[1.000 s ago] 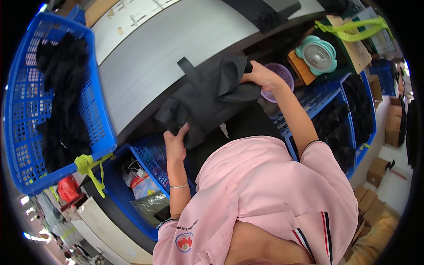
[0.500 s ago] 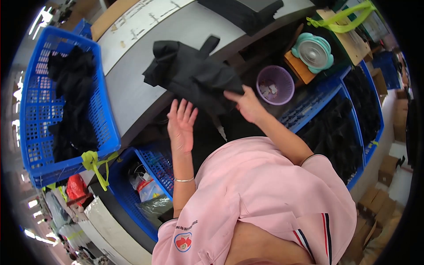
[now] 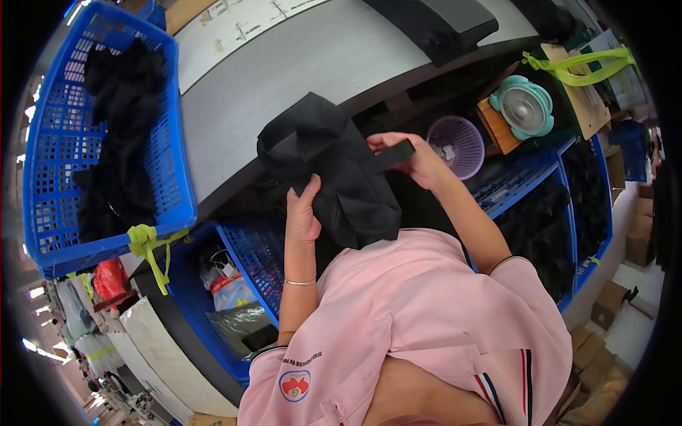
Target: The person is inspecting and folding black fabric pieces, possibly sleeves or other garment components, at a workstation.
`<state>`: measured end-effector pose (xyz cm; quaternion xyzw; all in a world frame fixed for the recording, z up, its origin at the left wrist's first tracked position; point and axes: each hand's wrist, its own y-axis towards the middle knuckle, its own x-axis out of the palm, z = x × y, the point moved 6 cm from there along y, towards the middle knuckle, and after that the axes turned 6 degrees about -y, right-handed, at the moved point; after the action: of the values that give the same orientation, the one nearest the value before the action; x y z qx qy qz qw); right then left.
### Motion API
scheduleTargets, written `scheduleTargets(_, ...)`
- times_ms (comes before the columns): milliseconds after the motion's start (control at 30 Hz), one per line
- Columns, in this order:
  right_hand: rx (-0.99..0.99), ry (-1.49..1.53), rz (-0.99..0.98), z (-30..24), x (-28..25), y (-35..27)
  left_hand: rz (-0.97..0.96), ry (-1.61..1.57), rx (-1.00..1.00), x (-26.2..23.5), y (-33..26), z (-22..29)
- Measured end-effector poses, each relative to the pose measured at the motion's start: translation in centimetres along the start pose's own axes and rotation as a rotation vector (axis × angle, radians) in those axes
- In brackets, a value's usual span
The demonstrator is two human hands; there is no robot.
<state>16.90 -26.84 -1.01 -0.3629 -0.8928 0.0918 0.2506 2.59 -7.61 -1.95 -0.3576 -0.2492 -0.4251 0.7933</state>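
Observation:
A black fabric piece (image 3: pixel 341 167) with a short strap hangs over the near edge of the grey work table, its lower end by my waist. My left hand (image 3: pixel 304 213) is closed on its left side, thumb on top and fingers hidden beneath the cloth. At the piece's right side my right hand (image 3: pixel 423 163) is closed round the strap (image 3: pixel 395 155), whose free end sticks out past the fingers. The cloth looks folded and layered, with a loop-like opening at its upper left.
A blue basket (image 3: pixel 186 206) with black cloth stands at the left; another blue basket (image 3: pixel 202 334) holding plastic bags is below it. To the right are a purple bin (image 3: pixel 474 149), a teal fan (image 3: pixel 526 106) and blue crates (image 3: pixel 568 213) of black pieces. More black cloth (image 3: pixel 433 28) lies on the table (image 3: pixel 234 121).
The fabric piece has come nearer my body and turned. My left hand, open beside it before, now grips its edge; my right hand has moved onto the strap. The view has shifted slightly.

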Motion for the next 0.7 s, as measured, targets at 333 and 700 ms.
scheduleTargets(333, 0.196, -0.081, -0.209, -0.4, 4.5, 0.6, -0.139, 0.014, -0.108, 0.8, -0.2, 1.1)
scheduleTargets(700, -0.129, -0.454, 0.201, 0.3, 3.2, 0.2, -0.074, 0.278, -0.098, 0.4, -0.2, 1.1)
